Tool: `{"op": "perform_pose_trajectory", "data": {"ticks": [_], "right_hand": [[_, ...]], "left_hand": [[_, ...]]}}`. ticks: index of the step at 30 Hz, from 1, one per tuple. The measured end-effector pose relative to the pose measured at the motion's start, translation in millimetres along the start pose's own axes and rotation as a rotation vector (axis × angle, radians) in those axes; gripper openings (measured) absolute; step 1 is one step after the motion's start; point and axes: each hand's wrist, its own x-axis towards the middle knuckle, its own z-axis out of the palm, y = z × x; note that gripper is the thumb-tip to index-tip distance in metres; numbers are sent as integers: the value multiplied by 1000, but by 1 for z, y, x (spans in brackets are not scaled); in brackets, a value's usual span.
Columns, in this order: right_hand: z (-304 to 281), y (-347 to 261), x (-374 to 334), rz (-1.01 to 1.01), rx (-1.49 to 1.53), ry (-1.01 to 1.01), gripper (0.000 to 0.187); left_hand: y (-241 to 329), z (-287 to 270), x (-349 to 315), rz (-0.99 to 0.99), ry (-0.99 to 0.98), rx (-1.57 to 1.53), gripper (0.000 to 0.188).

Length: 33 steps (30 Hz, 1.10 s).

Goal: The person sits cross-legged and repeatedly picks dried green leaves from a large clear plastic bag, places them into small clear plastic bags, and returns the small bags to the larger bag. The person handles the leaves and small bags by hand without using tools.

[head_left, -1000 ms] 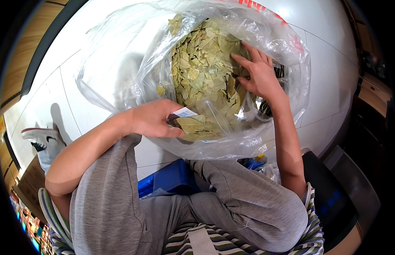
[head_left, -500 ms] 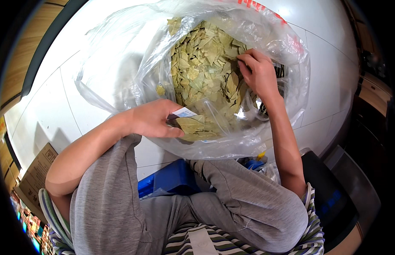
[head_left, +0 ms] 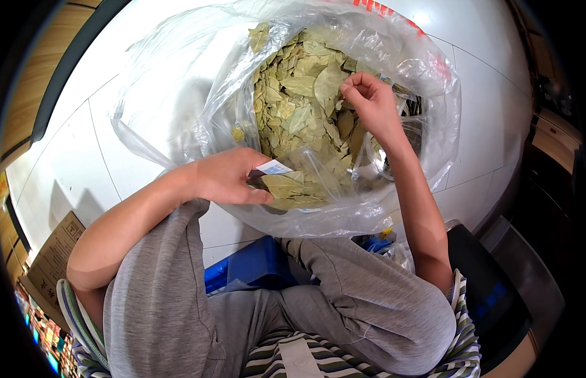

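A large clear plastic bag (head_left: 164, 104) lies wide open in front of me, filled with a heap of dried bay leaves (head_left: 290, 104). Over its near side, my left hand (head_left: 233, 176) grips a small clear plastic bag (head_left: 318, 173) by its left edge. Several leaves and a white-and-blue label show inside the small bag. My right hand (head_left: 373, 110) is above the heap's right side, thumb and forefinger pinched at the edge of a broad bay leaf (head_left: 329, 85). Its other fingers are curled in.
Dark packets (head_left: 411, 107) partly show inside the big bag's right side. Between my legs stands a blue plastic bin (head_left: 261, 264). A cardboard box (head_left: 53, 258) is at the left, and a black stool-like object (head_left: 488, 296) is at the right. White floor tiles (head_left: 85, 151) surround the bag.
My right hand has shifted slightly left and toward me, and a broad bay leaf now shows raised at its fingertips. My left hand and the small bag have stayed in place.
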Motion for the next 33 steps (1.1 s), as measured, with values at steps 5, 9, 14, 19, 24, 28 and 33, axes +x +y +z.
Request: {"op": "perform_pose_trajectory", "data": {"ticks": [5,9,14,19,24,28,33], "right_hand": [[1,6,2,90,148,19,11],[-4,4,0,129,194,-39,12],[13,-8,-5,66,288,85,18],[6,1,-2,114,238,-34,18],[-4,2,-2,184,224,-59,17],[-12,3,1,90,-140,132,21],[3,-9,0,-233,-474,179,26]], "left_hand": [[-3,0,-1,1,-10,9,32],[-3,0,0,12,1,11,32],[-3,0,1,16,-4,17,31],[-6,0,0,23,-7,0,31],[-4,1,1,29,-9,-4,31],[-4,1,0,14,-10,-11,31],[-3,1,0,1,-4,-1,32]]}}
